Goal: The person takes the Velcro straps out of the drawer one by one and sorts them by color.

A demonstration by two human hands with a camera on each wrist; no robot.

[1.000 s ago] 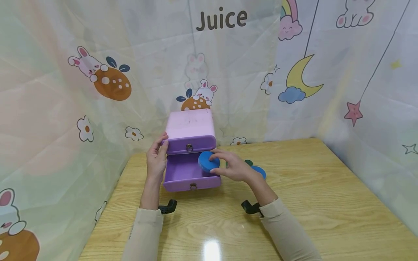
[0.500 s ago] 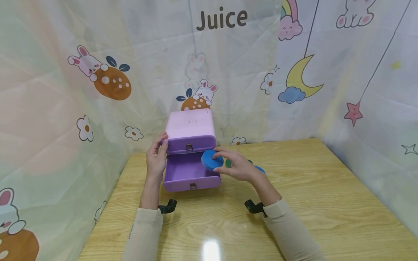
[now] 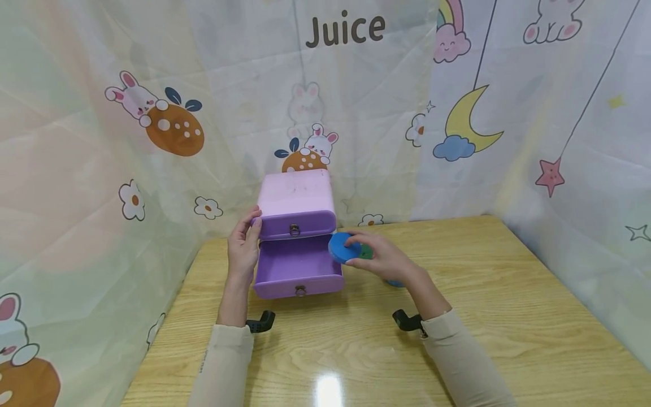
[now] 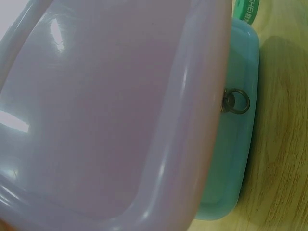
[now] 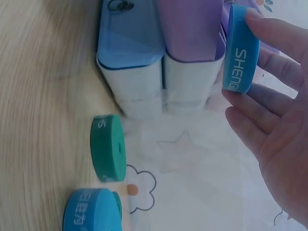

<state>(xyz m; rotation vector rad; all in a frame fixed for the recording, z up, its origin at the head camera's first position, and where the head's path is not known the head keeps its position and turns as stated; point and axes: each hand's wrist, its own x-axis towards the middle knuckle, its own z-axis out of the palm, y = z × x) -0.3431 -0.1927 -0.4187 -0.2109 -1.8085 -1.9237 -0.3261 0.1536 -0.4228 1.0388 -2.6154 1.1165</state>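
Observation:
My left hand [image 3: 244, 249] holds the left front edge of a small pink-topped drawer unit [image 3: 297, 193], thumb at the front. Below its purple top drawer front, a purple drawer [image 3: 299, 286] stands pulled out, bare inside in the head view. My right hand [image 3: 385, 259] pinches a disc-shaped blue roll [image 3: 342, 247] between thumb and fingers, just right of the pulled-out drawer. White lettering runs round the roll's rim [image 5: 240, 55] in the right wrist view. The left wrist view is mostly filled by a pale purple plastic surface [image 4: 106, 106].
A green roll [image 5: 109, 148] stands on edge on the wooden table [image 3: 458, 339], with another blue roll [image 5: 91, 211] close by. A blue drawer front [image 5: 130, 38] sits under the purple ones. A patterned cloth [image 3: 244, 113] hangs behind the table.
My right hand has moved right with the blue roll, from over the pulled-out drawer to beside its right edge. The left hand and the drawer unit have stayed in place.

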